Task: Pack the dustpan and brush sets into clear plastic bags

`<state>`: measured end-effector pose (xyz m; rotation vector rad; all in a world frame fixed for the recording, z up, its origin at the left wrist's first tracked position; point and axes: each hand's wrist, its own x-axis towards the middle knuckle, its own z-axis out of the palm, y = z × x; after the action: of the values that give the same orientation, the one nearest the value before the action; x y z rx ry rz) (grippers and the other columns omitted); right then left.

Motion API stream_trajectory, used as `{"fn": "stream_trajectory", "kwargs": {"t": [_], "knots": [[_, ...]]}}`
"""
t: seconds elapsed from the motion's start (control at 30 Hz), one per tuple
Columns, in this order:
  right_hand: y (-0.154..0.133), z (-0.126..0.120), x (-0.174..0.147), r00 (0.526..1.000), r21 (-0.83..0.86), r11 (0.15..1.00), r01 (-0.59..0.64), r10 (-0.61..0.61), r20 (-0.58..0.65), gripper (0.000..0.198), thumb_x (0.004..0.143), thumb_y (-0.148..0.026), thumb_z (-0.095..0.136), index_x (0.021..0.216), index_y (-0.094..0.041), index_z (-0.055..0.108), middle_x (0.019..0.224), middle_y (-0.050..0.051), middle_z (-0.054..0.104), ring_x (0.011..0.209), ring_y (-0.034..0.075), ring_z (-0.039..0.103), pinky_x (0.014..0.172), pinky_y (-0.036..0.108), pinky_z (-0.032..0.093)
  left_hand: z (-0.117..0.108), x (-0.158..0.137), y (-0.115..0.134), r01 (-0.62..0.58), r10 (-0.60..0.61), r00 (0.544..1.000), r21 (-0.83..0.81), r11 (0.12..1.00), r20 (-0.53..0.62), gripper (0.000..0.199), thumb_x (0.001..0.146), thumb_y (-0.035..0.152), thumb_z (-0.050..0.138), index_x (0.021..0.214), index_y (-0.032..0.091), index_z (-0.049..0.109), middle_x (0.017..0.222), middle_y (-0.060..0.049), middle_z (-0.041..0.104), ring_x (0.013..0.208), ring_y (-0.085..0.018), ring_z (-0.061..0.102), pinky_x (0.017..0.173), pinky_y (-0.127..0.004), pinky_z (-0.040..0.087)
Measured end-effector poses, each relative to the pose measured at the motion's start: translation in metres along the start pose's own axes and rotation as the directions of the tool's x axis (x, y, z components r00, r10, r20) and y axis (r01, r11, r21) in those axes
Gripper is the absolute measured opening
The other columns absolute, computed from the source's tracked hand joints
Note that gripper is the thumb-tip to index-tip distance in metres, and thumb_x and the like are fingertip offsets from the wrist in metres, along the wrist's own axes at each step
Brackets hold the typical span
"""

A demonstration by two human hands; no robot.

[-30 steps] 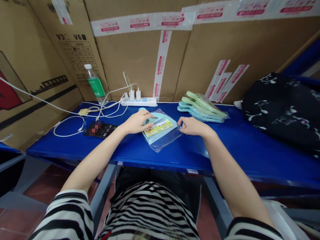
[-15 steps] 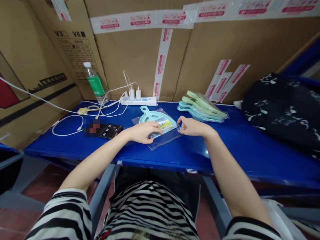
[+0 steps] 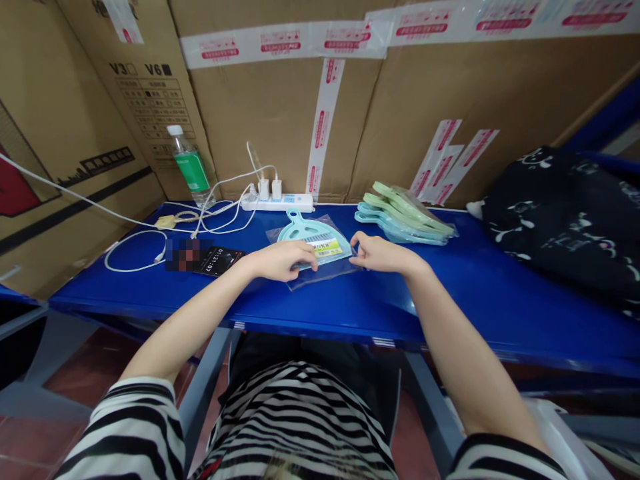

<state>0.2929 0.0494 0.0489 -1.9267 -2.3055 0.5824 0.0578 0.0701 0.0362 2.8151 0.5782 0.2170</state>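
A light blue mini dustpan (image 3: pixel 299 233) with a yellow-green label (image 3: pixel 327 251) lies on a clear plastic bag (image 3: pixel 327 272) or inside it; I cannot tell which. Its looped handle points away from me. My left hand (image 3: pixel 286 260) grips the dustpan's near left edge, fingers curled over the label side and thumb low at the rim. At the right corner, my right hand (image 3: pixel 375 253) pinches the bag's edge between thumb and fingers.
Several green and blue dustpans (image 3: pixel 400 217) in plastic are stacked behind my right hand. Left are a phone (image 3: pixel 220 261), cables, a power strip (image 3: pixel 295 202) and a bottle (image 3: pixel 191 170). A dark patterned cloth bundle (image 3: pixel 565 220) sits right; cardboard (image 3: pixel 270 100) walls the back.
The dustpan and bag have shifted slightly away and right, and the bag's near edge sits farther back. My left fingers have moved over the near edge, and more of the label shows.
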Motion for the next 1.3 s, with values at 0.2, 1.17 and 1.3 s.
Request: {"fn": "stream_trajectory", "kwargs": {"t": [0.2,1.17,1.3], "knots": [[0.004,-0.003,-0.001,0.994,0.041,0.999,0.011,-0.015,0.110,0.027,0.070,0.000,0.052,0.079,-0.024,0.044,0.057,-0.007,0.058,0.057,0.014,0.064,0.058,0.023,0.048,-0.001,-0.001,-0.002,0.003,-0.003,1.000,-0.002,1.000,0.005,0.045,0.065,-0.002,0.046,0.097,0.020,0.069,0.095,-0.004,0.069,0.091,-0.018,0.063,0.079,-0.029,0.050],[0.012,0.004,0.009,0.970,0.157,0.959,0.236,-0.223,-0.097,0.016,0.081,-0.023,0.056,0.087,-0.025,0.041,0.060,-0.006,0.055,0.058,0.016,0.056,0.057,0.026,0.041,0.001,-0.001,-0.007,0.088,-0.089,0.996,-0.065,0.994,-0.010,0.016,0.078,0.007,0.053,0.090,0.015,0.059,0.072,0.003,0.052,0.059,-0.010,0.049,0.062,-0.022,0.042],[0.011,0.004,0.010,0.976,0.141,0.966,0.215,-0.217,-0.006,0.018,0.076,-0.022,0.059,0.083,-0.025,0.043,0.059,-0.007,0.053,0.057,0.016,0.055,0.058,0.027,0.040,0.000,-0.002,-0.003,0.090,-0.088,0.996,-0.083,0.993,0.024,0.019,0.081,0.032,0.066,0.088,0.016,0.058,0.074,0.002,0.053,0.062,-0.011,0.049,0.063,-0.023,0.042]]}}
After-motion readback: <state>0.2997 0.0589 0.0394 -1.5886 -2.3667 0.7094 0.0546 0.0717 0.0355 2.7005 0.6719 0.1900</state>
